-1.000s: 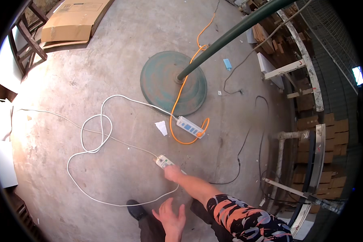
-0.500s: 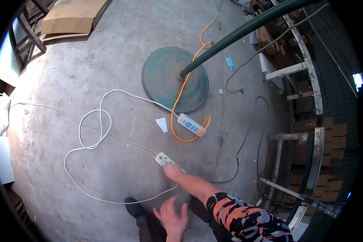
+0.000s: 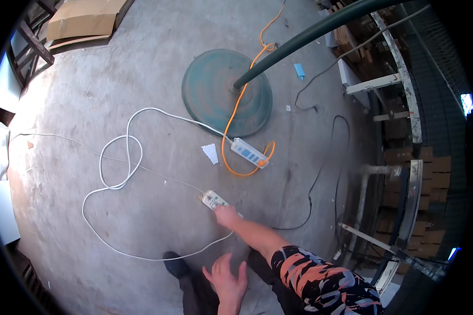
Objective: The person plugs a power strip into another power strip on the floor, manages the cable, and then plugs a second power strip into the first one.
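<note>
Bent down at the near power strip (image 3: 214, 199), my right hand (image 3: 227, 214) has its fingers closed against the socket face. What the fingertips pinch is hidden under the hand, and the strip's near end shows just past it. A thick white cable (image 3: 157, 259) disappears under my right forearm; where it ends is hidden. My left hand (image 3: 228, 278) hovers lower down with fingers spread, holding nothing. Farther off lies a second white power strip (image 3: 249, 153) with blue sockets, joined to that white cable, and an orange cord (image 3: 240, 174) is plugged into its right end.
A round green metal base (image 3: 210, 89) with a slanting pole (image 3: 304, 47) stands ahead. Black cable (image 3: 310, 199) trails along the right, beside a white metal frame (image 3: 386, 81) and stacked cartons (image 3: 433, 178). Flat cardboard (image 3: 84, 21) lies far left; a paper scrap (image 3: 210, 153) is nearby.
The view has shifted slightly, so the floor items sit a little higher in the picture. My right hand stays on the near strip, and my left hand remains spread beside it.
</note>
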The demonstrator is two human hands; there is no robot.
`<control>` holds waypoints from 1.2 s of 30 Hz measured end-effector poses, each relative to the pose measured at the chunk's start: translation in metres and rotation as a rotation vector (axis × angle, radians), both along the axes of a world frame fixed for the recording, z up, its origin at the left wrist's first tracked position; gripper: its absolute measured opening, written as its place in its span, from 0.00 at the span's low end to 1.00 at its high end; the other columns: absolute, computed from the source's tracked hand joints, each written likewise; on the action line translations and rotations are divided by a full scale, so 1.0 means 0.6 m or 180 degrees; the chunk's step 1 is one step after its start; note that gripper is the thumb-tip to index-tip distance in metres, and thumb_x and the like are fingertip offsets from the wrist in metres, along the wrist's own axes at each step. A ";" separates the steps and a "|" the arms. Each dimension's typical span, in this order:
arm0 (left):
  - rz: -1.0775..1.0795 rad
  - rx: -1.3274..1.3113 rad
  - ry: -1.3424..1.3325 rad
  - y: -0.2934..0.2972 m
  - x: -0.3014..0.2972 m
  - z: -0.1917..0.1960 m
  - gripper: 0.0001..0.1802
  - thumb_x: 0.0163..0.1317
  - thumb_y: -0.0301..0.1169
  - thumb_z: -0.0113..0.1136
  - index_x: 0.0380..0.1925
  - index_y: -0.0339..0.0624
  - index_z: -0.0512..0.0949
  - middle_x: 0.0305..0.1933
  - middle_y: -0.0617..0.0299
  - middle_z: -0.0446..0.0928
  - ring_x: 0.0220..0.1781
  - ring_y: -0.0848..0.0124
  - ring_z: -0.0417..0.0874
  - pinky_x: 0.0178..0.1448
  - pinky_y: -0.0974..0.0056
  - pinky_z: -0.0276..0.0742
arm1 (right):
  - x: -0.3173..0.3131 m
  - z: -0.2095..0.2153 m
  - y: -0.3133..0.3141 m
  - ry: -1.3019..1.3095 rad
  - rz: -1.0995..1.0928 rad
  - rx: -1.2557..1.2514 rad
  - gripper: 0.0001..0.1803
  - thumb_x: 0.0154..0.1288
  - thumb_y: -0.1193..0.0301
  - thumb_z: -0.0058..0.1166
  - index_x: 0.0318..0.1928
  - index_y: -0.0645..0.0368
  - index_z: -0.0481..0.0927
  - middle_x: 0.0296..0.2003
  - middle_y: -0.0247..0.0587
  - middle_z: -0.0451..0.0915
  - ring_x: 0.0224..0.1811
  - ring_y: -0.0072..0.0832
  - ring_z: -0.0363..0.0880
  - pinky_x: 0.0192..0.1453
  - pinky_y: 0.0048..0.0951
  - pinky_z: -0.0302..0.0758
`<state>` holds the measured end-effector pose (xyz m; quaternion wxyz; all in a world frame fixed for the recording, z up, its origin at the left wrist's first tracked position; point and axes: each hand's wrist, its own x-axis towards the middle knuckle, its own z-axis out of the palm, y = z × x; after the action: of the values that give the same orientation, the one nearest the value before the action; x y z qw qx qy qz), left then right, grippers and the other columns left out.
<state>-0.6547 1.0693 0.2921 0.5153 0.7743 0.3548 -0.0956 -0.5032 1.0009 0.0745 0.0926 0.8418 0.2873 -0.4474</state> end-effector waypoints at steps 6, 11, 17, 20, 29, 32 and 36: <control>-0.0059 0.0019 0.0264 0.000 -0.003 -0.002 0.24 0.50 0.37 0.64 0.47 0.44 0.72 0.48 0.58 0.75 0.55 0.60 0.72 0.65 0.37 0.46 | -0.014 -0.022 0.004 -0.0161 0.0115 0.0319 0.12 0.55 0.72 0.44 0.39 0.65 0.74 0.30 0.51 0.80 0.36 0.44 0.82 0.40 0.43 0.78; -0.0175 0.0058 0.0256 -0.006 0.012 0.010 0.22 0.52 0.36 0.63 0.47 0.44 0.71 0.49 0.58 0.75 0.56 0.62 0.72 0.65 0.35 0.46 | 0.000 -0.024 -0.013 -0.0274 -0.0519 0.0106 0.22 0.63 0.54 0.45 0.44 0.62 0.71 0.34 0.53 0.81 0.38 0.47 0.81 0.43 0.46 0.75; -0.0169 0.0150 0.0235 -0.013 0.000 0.009 0.23 0.51 0.36 0.63 0.47 0.44 0.71 0.49 0.58 0.75 0.56 0.62 0.72 0.64 0.35 0.47 | -0.008 0.031 -0.018 -0.0484 -0.0627 0.0079 0.35 0.49 0.49 0.60 0.49 0.61 0.67 0.40 0.51 0.78 0.44 0.44 0.78 0.45 0.44 0.75; -0.0134 0.0137 0.0229 -0.019 0.000 0.007 0.23 0.51 0.35 0.64 0.47 0.44 0.71 0.50 0.59 0.75 0.56 0.62 0.72 0.64 0.34 0.47 | -0.017 0.043 -0.041 -0.0680 -0.0783 0.0292 0.33 0.50 0.51 0.60 0.49 0.61 0.67 0.42 0.52 0.76 0.47 0.43 0.75 0.48 0.43 0.74; -0.0082 0.0178 0.0079 -0.012 0.007 0.020 0.22 0.50 0.35 0.64 0.47 0.45 0.72 0.49 0.60 0.75 0.54 0.62 0.73 0.65 0.35 0.47 | -0.021 0.062 -0.068 -0.1176 -0.1150 0.0751 0.29 0.49 0.54 0.58 0.46 0.62 0.70 0.41 0.54 0.75 0.45 0.48 0.74 0.46 0.46 0.73; 0.0045 0.0118 0.0283 -0.013 -0.008 0.003 0.23 0.49 0.35 0.65 0.46 0.45 0.72 0.46 0.57 0.75 0.53 0.60 0.73 0.66 0.37 0.45 | -0.048 0.047 -0.059 -0.1345 -0.1048 0.0914 0.25 0.51 0.56 0.55 0.44 0.62 0.70 0.39 0.56 0.74 0.44 0.49 0.73 0.46 0.46 0.73; 0.0143 0.0059 0.0231 -0.013 -0.017 -0.017 0.25 0.48 0.36 0.66 0.47 0.43 0.72 0.45 0.55 0.76 0.53 0.59 0.72 0.66 0.37 0.45 | -0.064 0.082 -0.038 -0.1295 -0.1072 0.0796 0.24 0.52 0.58 0.54 0.44 0.63 0.70 0.40 0.54 0.74 0.46 0.48 0.72 0.47 0.44 0.73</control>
<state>-0.6650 1.0616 0.2820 0.4969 0.7668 0.3915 -0.1088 -0.5413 0.9779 0.1236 -0.0318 0.9550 0.1720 -0.2396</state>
